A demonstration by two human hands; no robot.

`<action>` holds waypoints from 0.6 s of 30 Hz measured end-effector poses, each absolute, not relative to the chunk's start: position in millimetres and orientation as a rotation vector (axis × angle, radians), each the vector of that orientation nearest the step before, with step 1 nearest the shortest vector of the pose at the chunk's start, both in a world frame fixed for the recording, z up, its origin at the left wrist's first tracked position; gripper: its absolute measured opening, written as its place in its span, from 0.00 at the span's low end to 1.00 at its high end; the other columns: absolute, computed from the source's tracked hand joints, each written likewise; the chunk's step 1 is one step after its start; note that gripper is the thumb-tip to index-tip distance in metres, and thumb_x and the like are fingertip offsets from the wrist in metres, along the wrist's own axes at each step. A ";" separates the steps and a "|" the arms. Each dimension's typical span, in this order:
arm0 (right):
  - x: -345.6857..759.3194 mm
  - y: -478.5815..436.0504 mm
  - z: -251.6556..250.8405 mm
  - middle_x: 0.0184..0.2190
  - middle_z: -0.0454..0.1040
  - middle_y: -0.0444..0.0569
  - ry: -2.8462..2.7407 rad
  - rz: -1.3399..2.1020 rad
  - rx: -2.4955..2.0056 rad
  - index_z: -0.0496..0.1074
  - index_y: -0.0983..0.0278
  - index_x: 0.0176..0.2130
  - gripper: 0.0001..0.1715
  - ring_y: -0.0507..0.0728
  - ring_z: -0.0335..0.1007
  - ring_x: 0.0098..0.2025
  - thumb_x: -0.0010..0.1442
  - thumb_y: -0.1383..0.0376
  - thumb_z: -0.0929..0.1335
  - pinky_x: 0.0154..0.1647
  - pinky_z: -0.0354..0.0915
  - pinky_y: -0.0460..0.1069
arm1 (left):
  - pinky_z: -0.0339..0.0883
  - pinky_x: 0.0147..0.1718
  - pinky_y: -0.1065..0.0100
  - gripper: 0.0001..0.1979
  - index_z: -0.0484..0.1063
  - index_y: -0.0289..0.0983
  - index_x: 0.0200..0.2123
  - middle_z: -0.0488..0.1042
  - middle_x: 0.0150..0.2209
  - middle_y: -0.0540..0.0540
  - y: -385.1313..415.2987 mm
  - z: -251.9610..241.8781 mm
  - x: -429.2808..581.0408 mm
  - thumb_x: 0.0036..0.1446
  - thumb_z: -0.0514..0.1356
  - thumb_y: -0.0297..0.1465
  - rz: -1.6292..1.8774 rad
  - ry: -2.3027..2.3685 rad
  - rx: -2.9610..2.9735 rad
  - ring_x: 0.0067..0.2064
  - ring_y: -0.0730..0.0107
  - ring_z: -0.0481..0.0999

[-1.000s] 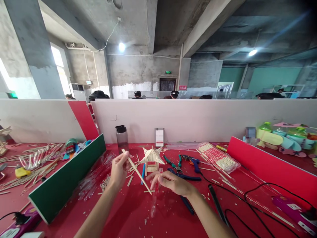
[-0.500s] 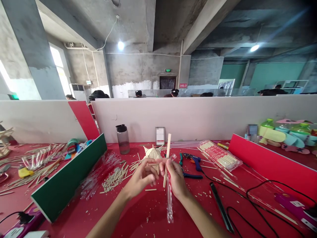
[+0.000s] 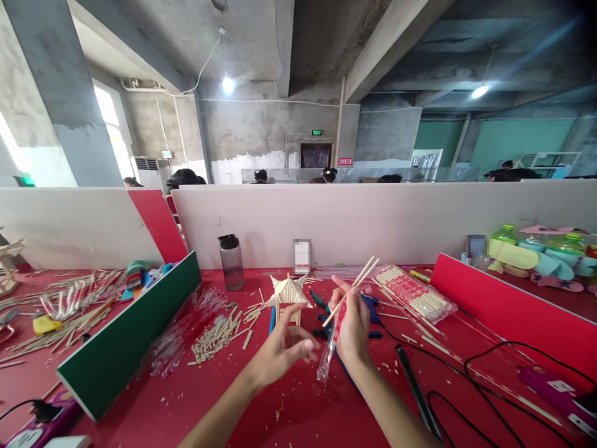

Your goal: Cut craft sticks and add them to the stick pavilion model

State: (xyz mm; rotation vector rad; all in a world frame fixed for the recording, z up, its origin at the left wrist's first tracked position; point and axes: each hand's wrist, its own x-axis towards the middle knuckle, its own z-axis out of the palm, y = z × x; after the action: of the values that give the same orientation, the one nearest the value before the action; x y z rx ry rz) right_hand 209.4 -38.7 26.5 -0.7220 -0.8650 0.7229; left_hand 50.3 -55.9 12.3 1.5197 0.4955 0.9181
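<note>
Two bulbs (image 3: pixel 228 85) and the left window (image 3: pixel 107 107) glare white below a dim ceiling (image 3: pixel 321 37). A bluish streak slants toward the blackened upper right corner.

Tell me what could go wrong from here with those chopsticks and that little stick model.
The right hand holds the chopsticks and plastic wrapper together, so one might slip while the other is handled. The left hand partly overlaps the stick model in view; a careless move could knock it. Blue-handled pliers lie near the right hand, so a dropped chopstick may land among them.
</note>
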 end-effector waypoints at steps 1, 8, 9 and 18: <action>206.9 -40.1 25.3 0.27 0.62 0.44 -0.895 0.722 -0.738 0.73 0.65 0.52 0.31 0.50 0.55 0.26 0.67 0.47 0.58 0.25 0.56 0.45 | 0.69 0.37 0.64 0.36 0.50 0.43 0.63 0.75 0.37 0.44 -57.5 11.1 53.5 0.58 0.65 0.39 0.937 0.482 1.509 0.36 0.66 0.77; 204.8 -41.5 25.1 0.27 0.61 0.44 -0.963 0.755 -0.691 0.75 0.65 0.49 0.30 0.49 0.55 0.26 0.67 0.46 0.59 0.24 0.55 0.44 | 0.61 0.25 0.73 0.33 0.53 0.44 0.61 0.65 0.27 0.55 -63.0 11.2 51.8 0.58 0.65 0.36 0.923 0.473 1.582 0.25 0.77 0.67; 209.5 -38.7 26.5 0.26 0.60 0.43 -0.926 0.749 -0.693 0.75 0.66 0.48 0.30 0.49 0.54 0.25 0.66 0.46 0.60 0.23 0.53 0.44 | 0.61 0.25 0.74 0.31 0.54 0.43 0.60 0.65 0.28 0.54 -60.9 13.2 46.3 0.58 0.65 0.36 0.899 0.466 1.607 0.25 0.77 0.66; 216.5 -39.1 30.1 0.24 0.59 0.41 -1.053 0.845 -0.731 0.75 0.66 0.46 0.29 0.46 0.50 0.19 0.63 0.45 0.64 0.16 0.47 0.43 | 0.67 0.35 0.68 0.21 0.62 0.43 0.57 0.70 0.42 0.45 -51.6 31.4 22.2 0.62 0.61 0.34 0.843 0.418 1.662 0.35 0.72 0.71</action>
State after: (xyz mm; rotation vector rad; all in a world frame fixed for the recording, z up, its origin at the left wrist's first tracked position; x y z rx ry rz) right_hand 216.5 -39.1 30.1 -0.7310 -1.0534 0.8446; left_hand 22.2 -51.6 31.4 1.6623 0.4183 0.8433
